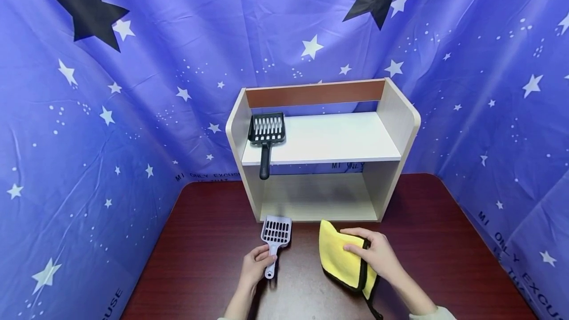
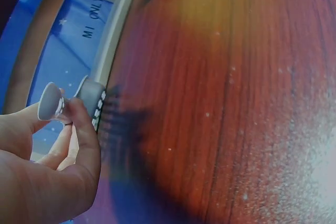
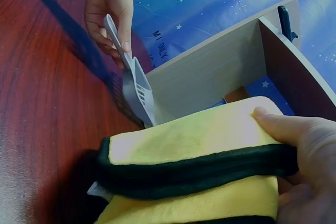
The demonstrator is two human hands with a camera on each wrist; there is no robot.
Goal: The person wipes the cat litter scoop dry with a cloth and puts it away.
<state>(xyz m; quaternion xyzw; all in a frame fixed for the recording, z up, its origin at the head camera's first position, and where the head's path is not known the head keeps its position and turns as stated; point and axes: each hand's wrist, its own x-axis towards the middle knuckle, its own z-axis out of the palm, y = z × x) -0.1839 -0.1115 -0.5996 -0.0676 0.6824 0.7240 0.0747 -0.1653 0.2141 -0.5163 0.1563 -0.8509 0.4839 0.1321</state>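
My left hand (image 1: 255, 266) grips the handle of a pale grey slotted litter scoop (image 1: 276, 229), its slotted head pointing toward the shelf. In the right wrist view the scoop (image 3: 137, 90) is held above the table, casting a shadow. My right hand (image 1: 378, 253) pinches a folded yellow cloth (image 1: 341, 253) with black edging, thumb on top and fingers behind. A black loop hangs from the cloth's lower corner. A black slotted litter scoop (image 1: 266, 132) lies on the upper shelf at its left side, its handle sticking out over the front edge.
A small two-tier wooden shelf unit (image 1: 410, 127) stands at the back of the dark red wood table (image 1: 200, 256). Its white upper board (image 1: 338, 137) sits above a pale lower board (image 1: 320, 199). A blue curtain (image 1: 146, 93) with stars surrounds the table.
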